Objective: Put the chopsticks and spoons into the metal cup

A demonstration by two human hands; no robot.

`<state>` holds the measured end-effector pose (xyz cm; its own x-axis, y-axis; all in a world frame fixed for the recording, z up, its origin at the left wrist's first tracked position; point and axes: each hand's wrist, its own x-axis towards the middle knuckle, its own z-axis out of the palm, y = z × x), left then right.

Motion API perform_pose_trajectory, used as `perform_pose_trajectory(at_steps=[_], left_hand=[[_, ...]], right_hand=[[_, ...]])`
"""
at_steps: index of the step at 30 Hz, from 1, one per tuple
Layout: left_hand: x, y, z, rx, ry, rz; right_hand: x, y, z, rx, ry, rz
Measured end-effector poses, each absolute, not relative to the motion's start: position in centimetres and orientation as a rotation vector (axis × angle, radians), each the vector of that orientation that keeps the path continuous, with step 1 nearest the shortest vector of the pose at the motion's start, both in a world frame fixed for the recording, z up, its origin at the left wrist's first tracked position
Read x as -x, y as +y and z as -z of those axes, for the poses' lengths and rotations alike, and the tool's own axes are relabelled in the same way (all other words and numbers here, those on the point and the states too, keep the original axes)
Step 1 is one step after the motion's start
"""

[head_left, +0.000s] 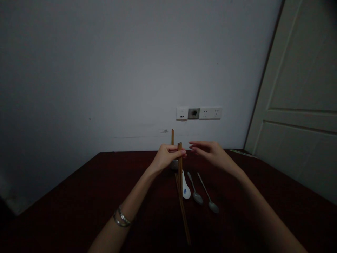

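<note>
My left hand (168, 155) pinches a pair of wooden chopsticks (180, 168) upright near their top ends. Just to the right, my right hand (207, 151) is apart from them, its fingers spread and holding nothing. Behind my left hand, more chopsticks (172, 136) stand up from a small grey container (174, 164), which is partly hidden. Other chopsticks (185, 221) lie on the dark red table (86, 196) below the held pair. Beside them rest a white spoon (186, 190) with a blue mark, a metal spoon (197, 198) and a longer-handled metal spoon (213, 207).
A pale wall (131, 70) rises behind the table, with sockets and switches (210, 113) on it. At the right stands a light panelled door (300, 91). A thin flat strip (243, 153) lies near the table's back right corner.
</note>
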<state>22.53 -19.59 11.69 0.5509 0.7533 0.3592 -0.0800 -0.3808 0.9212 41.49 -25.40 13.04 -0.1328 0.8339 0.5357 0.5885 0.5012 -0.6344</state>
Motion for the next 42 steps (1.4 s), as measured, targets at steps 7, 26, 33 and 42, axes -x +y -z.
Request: perform_pose_trajectory(at_steps=[7, 26, 33, 42], left_hand=[[-22.7, -20.2, -11.7, -1.731, 0.508, -0.894], [-22.5, -19.9, -11.2, -1.624, 0.487, -0.756], [-22.4, -20.5, -12.0, -1.688, 0.515, -0.792], [-22.1, -21.1, -12.6, -1.725, 0.502, -0.812]], right_hand=[[-39.6, -27.7, -14.5, 1.155, -1.852, -0.214], [-40.1, -26.9, -13.8, 1.080, -1.961, -0.302], [-39.9, -27.1, -14.0, 1.067, -1.955, -0.330], [-39.8, -27.4, -14.1, 1.054, -1.967, -0.280]])
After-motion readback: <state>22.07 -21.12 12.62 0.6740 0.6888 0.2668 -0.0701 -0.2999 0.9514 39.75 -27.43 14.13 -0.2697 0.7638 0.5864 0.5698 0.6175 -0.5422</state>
